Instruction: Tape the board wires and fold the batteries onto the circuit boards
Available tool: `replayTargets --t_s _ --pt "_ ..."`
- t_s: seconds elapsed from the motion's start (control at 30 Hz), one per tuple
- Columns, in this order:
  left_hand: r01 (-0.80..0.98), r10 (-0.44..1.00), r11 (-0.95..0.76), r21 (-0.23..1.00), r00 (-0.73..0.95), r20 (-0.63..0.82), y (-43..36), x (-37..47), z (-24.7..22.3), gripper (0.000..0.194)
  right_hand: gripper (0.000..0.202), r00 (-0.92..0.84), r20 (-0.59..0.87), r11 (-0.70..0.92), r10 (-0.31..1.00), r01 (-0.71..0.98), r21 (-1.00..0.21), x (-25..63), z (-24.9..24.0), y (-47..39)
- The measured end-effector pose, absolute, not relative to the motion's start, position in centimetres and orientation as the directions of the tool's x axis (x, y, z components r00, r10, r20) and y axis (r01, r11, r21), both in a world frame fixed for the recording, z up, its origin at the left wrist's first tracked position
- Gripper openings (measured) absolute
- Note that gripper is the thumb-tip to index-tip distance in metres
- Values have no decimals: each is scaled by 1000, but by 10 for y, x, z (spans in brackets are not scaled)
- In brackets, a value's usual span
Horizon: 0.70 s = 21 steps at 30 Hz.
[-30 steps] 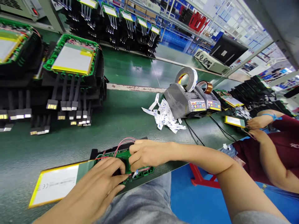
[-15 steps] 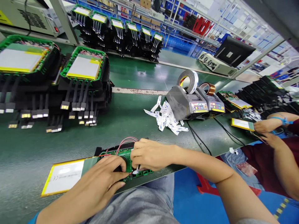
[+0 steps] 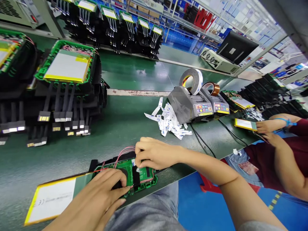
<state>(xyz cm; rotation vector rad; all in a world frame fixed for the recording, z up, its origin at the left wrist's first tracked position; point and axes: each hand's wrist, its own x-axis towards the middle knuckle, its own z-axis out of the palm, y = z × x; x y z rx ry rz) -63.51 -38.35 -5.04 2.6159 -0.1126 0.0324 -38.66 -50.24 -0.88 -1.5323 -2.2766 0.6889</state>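
On the bench before me lies a black casing with a green frame and green circuit board (image 3: 144,175), with thin red and pink wires arching over its far side. My left hand (image 3: 103,192) grips the casing's left part, its fingers curled over a dark area. My right hand (image 3: 154,154) is just above the board's far side, its fingertips pinched together; whatever they hold is hidden. A small white piece (image 3: 138,169) shows just below these fingers. A flat battery pouch (image 3: 56,197), white with yellow edges, lies left of the casing, partly behind my left hand.
Tape dispensers (image 3: 192,104) carry a grey roll (image 3: 192,80) and an amber roll (image 3: 213,88). White backing strips (image 3: 168,120) are heaped beside them. Casing stacks with hanging connectors (image 3: 67,67) stand left. At right, a co-worker's hands (image 3: 267,128) hold another battery pouch (image 3: 245,124).
My right hand has lifted slightly off the board, uncovering more of its right half. My left hand remains on the casing. The view has shifted, so the bench items appear further left.
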Motion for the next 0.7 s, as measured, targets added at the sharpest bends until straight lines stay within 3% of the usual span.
replayTargets --t_s 0.1,0.2,0.33,0.37,0.43,0.53,0.6,0.7 --pt "-87 -70 -866 493 996 52 -385 -636 -50 20 10 -130 24 104 991 660 -744 -398 -12 -494" --pt "-61 -47 -859 508 998 39 -388 -635 -46 17 9 141 -25 -82 990 419 -904 -402 -19 -485" --pt "-29 2 -856 516 998 60 -391 -634 -46 19 15 303 -107 -139 947 87 -986 -384 -24 -482" --pt "-44 -9 -860 508 997 71 -390 -634 -48 19 16 368 -77 -119 927 94 -988 -376 -23 -485" --pt "-91 -53 -872 482 994 92 -389 -634 -52 21 14 548 76 -94 833 276 -957 -361 -21 -495" --pt "-122 -67 -894 431 988 142 -388 -637 -57 25 27 650 313 -189 693 583 -790 -354 -21 -517" --pt "-143 -84 -908 395 983 163 -386 -640 -56 29 38 571 265 -201 777 624 -755 -366 -24 -533" --pt "-136 -77 -911 390 984 163 -377 -639 -49 38 45 349 39 -187 936 590 -785 -398 -29 -549"
